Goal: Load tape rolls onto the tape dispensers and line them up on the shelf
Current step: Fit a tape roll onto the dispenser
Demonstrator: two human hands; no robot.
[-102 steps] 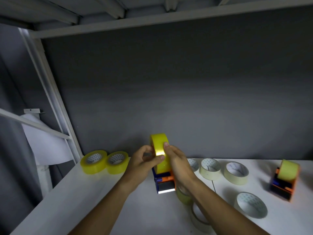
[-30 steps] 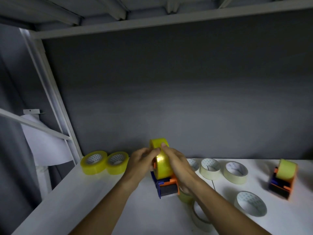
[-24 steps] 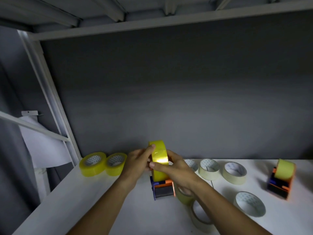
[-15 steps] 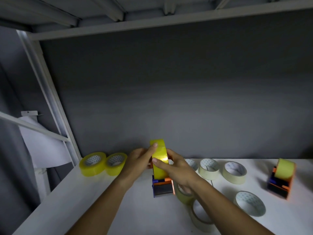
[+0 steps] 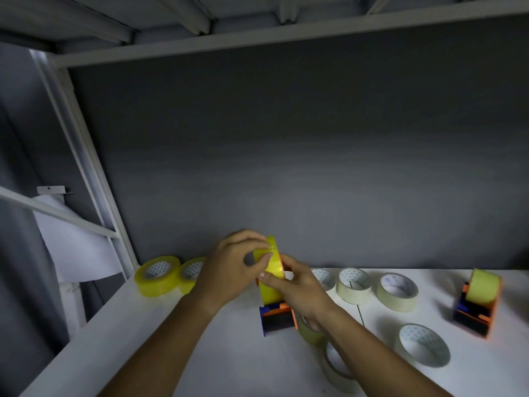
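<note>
A yellow tape roll (image 5: 273, 277) stands on edge in an orange and blue tape dispenser (image 5: 277, 318) on the white shelf (image 5: 223, 365). My left hand (image 5: 234, 267) covers the roll's left side, with thumb and fingertips pinching at its top edge. My right hand (image 5: 300, 290) holds the roll's right side, its thumb pressed on the front of the tape. A second dispenser (image 5: 475, 306) with a pale yellow roll on it stands at the far right.
Two yellow rolls (image 5: 159, 275) lie flat at the shelf's back left. Several cream rolls (image 5: 396, 292) lie flat at the right, one (image 5: 423, 343) nearer the front, and others sit partly under my right forearm. A grey wall backs the shelf; a white upright (image 5: 86, 167) stands at the left.
My left hand has shifted from the roll's left rim up over its top, with fingers now pinching there. The roll sits lower in the dispenser than a second ago.
</note>
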